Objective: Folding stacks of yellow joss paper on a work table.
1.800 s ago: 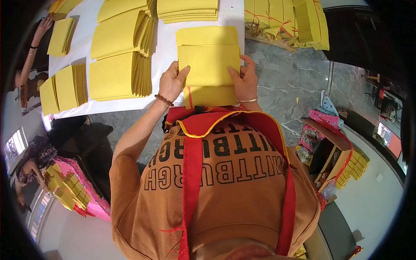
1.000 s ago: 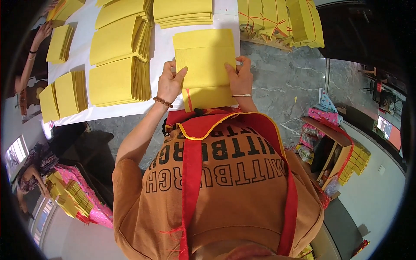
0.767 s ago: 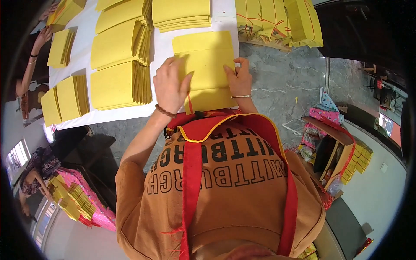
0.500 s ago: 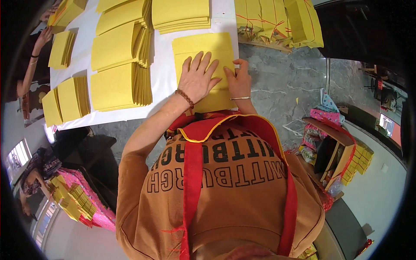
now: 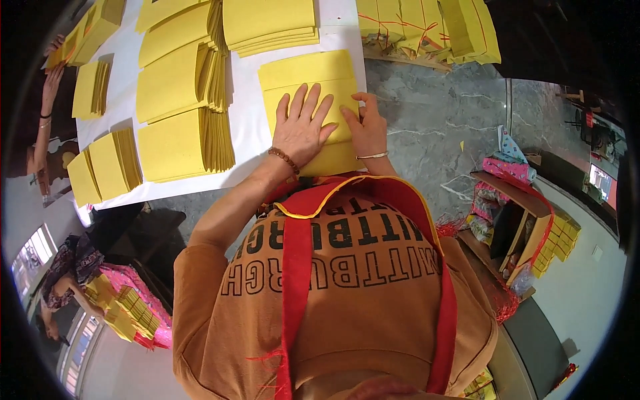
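Left hand [image 5: 300, 133] lies palm down, fingers spread, on a yellow paper [image 5: 310, 72]; the right hand [image 5: 367, 130] is at the paper's three o'clock edge, thumb on top, whether pinching I cannot tell. The paper lies at the five o'clock corner of a white table [image 5: 250, 113]. One fanned stack [image 5: 172, 143] is at nine o'clock from the paper, another stack [image 5: 270, 23] at eleven. A brown bracelet [image 5: 284, 158] circles the left wrist, a bangle [image 5: 372, 157] the right.
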The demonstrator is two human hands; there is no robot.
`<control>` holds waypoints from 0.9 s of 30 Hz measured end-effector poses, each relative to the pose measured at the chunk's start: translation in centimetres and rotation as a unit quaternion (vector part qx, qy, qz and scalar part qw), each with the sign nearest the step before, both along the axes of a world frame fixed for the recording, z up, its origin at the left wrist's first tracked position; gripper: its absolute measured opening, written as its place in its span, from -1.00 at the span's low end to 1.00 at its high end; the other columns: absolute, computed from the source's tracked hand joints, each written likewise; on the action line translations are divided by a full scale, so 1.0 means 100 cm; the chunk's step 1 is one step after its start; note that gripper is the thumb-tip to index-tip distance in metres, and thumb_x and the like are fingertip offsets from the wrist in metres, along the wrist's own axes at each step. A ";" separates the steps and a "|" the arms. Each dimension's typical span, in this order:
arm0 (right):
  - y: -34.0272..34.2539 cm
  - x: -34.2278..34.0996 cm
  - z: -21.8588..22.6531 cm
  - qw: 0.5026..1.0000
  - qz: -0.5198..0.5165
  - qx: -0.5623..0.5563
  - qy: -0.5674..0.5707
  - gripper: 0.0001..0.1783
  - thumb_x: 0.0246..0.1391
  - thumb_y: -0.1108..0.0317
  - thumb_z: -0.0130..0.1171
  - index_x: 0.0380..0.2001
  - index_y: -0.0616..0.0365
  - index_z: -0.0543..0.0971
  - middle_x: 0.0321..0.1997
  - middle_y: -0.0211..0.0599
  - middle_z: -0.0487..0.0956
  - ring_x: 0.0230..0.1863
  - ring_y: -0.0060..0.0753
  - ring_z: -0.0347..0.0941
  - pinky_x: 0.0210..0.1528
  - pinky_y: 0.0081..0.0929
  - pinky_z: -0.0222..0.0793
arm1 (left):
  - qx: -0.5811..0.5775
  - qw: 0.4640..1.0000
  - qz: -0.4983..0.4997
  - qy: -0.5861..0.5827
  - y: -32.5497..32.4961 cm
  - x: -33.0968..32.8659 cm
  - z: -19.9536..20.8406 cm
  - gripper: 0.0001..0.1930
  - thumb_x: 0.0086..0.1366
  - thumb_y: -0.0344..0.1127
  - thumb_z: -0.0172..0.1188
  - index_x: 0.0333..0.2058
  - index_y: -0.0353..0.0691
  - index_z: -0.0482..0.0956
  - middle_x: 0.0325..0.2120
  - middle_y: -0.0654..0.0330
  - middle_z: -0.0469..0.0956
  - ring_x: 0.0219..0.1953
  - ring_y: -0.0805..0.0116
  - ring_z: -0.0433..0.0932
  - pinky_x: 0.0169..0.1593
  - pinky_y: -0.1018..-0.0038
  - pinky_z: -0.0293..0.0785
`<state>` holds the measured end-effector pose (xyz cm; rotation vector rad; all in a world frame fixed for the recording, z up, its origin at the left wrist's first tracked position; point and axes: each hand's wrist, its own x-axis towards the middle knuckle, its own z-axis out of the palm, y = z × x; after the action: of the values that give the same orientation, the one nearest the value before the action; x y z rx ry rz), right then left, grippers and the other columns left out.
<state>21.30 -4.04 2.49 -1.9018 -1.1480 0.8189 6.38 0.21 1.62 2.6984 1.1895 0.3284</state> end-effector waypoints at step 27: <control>0.006 -0.059 -0.020 0.884 0.293 0.099 -0.352 -0.36 -0.02 0.09 -0.01 0.14 0.11 0.24 0.26 -0.03 0.12 0.30 -0.03 -0.02 0.23 0.11 -0.19 | -0.114 0.986 0.071 -0.104 -0.001 -0.045 -0.008 -0.35 0.20 -0.05 -0.02 0.19 -0.21 0.08 0.24 -0.07 -0.08 0.29 0.00 -0.12 0.22 0.10 -0.09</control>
<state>15.37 -3.48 0.51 -1.7227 -2.2310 0.2511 1.88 0.12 0.81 2.3295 1.2737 0.4516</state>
